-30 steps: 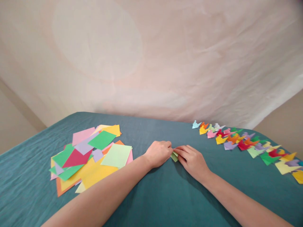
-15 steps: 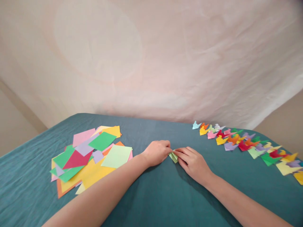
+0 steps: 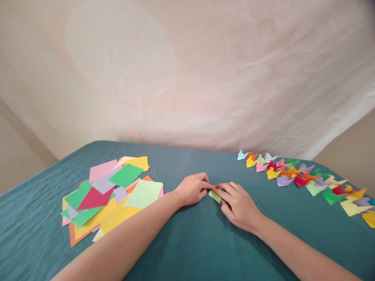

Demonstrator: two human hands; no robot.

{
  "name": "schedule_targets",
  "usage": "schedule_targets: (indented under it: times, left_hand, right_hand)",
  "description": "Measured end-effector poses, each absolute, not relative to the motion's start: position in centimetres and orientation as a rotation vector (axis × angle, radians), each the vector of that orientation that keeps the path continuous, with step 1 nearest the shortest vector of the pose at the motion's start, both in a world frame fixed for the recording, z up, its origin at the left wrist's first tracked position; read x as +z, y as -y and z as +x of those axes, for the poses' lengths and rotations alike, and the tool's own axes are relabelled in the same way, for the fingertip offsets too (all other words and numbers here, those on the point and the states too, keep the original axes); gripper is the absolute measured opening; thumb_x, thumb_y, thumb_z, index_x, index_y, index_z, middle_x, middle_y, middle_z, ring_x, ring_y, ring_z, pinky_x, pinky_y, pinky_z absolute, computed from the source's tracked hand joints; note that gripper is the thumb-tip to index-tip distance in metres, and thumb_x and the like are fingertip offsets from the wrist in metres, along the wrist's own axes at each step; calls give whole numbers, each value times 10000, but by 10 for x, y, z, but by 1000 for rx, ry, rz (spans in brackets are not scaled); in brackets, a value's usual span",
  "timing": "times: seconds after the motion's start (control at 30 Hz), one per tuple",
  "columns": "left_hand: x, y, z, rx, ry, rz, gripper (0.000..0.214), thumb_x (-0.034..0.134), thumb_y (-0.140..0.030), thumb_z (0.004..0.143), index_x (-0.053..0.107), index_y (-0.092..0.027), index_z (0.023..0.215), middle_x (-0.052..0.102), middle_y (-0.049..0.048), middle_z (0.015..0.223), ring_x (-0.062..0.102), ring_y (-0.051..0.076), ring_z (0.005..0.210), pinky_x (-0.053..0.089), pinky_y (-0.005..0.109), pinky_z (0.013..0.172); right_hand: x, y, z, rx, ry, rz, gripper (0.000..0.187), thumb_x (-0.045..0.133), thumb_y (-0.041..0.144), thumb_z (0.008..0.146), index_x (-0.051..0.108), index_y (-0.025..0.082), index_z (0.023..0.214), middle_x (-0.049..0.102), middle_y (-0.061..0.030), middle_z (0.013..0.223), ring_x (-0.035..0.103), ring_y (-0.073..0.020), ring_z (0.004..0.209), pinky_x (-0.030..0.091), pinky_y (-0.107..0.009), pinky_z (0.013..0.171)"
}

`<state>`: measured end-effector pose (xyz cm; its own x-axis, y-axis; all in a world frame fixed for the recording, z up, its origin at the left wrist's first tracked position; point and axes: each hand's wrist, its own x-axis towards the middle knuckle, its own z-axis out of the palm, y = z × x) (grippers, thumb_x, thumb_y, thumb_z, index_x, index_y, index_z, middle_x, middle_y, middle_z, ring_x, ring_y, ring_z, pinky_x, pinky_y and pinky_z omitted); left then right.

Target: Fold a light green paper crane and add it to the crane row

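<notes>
pale fabric [image 3: 234,78], creased and lit unevenly, hangs behind a table covered with dark teal cloth [image 3: 199,246]. near the middle of that cloth, between the two hands, sits a small folded piece of light green paper [image 3: 215,196], partly covered by fingers; how many folds it has is too small to tell.

the left hand [image 3: 195,190] comes in from the left with its index finger stretched out, the tip meeting the upper edge of the folded paper, while the other fingers are curled in. whether it pinches the paper or only presses on it, i cannot tell. the right hand [image 3: 240,203] arches over the paper from the other side, index fingertip on its upper edge close to the left one, thumb lower down near the right corner, a narrow gap between finger and thumb; i cannot tell how firmly it grips.

farther out on the left lies a loose, overlapping spread of flat sheets: a light green sheet [image 3: 143,194] nearest the left hand, a dark green sheet [image 3: 125,175], a red sheet [image 3: 96,198] and a pink sheet [image 3: 102,170] among yellow, orange and lilac ones. the left forearm [image 3: 125,242] crosses in front of its near side.

on the right, well apart from the hands, folded paper birds in many colours stand in a slanting band, from a pale blue bird [image 3: 241,155] at the far edge to a yellow bird [image 3: 368,219] by the right border.
</notes>
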<state>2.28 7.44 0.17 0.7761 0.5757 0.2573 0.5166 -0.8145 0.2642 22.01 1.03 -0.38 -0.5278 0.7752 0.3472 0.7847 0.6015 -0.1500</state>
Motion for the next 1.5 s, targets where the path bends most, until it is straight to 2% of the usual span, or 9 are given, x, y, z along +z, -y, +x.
schedule_targets:
  times: [0.4,0.9,1.27,1.5]
  left_hand:
    - [4,-71,25,423,-856,2919,319,475,-133,810,642,-253,1055,557,27,960,534,153,839,428,241,756]
    - [5,-73,25,327,-839,3025,283,459,-158,854,614,-257,1069,535,39,983,536,167,881,423,276,807]
    - [14,-67,27,204,-838,3195,238,442,-201,892,590,-244,1073,526,55,977,526,178,826,418,289,736]
    - [19,-64,28,145,-895,3221,239,466,-205,877,582,-267,1077,518,48,977,521,180,808,418,292,697]
  right_hand:
    - [-4,-11,222,-14,2509,-1315,399,425,94,810,563,212,1165,574,-61,1118,467,-216,977,377,-363,855]
    - [-1,-18,229,-21,2616,-1250,413,422,77,847,548,241,1204,575,-73,1091,465,-215,985,318,-377,879]
    - [1,-17,233,96,2636,-1232,387,378,116,905,556,299,1196,572,-72,1109,472,-207,998,302,-389,886]
    - [8,-15,233,172,2668,-1240,475,386,90,877,476,328,1277,549,-77,1173,456,-217,1048,303,-394,902]
